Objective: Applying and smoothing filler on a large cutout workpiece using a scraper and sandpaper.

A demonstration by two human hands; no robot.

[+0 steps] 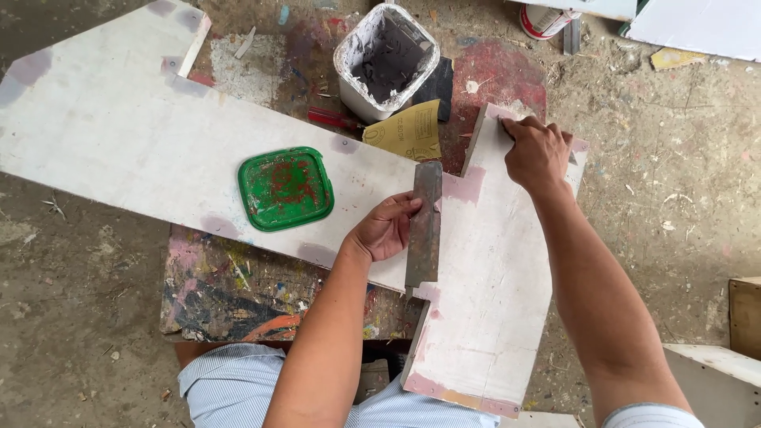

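Observation:
A large white-painted board [119,135] with pink putty patches lies across a paint-stained stool. My left hand [386,228] holds a long flat metal scraper blade [424,226] upright against the board's middle. My right hand [535,150] is closed and pressed down on the board's far right corner, fingers curled as if rubbing the surface; whether it holds anything is hidden. A green square lid [285,188] smeared with red putty rests on the board left of my left hand.
A white square bucket [386,59] with grey residue stands beyond the board. Yellow sandpaper [408,133] and a red-handled tool [333,120] lie next to it. The paint-spattered stool [230,289] sits on a dusty concrete floor. White panels [705,24] lie at the top right.

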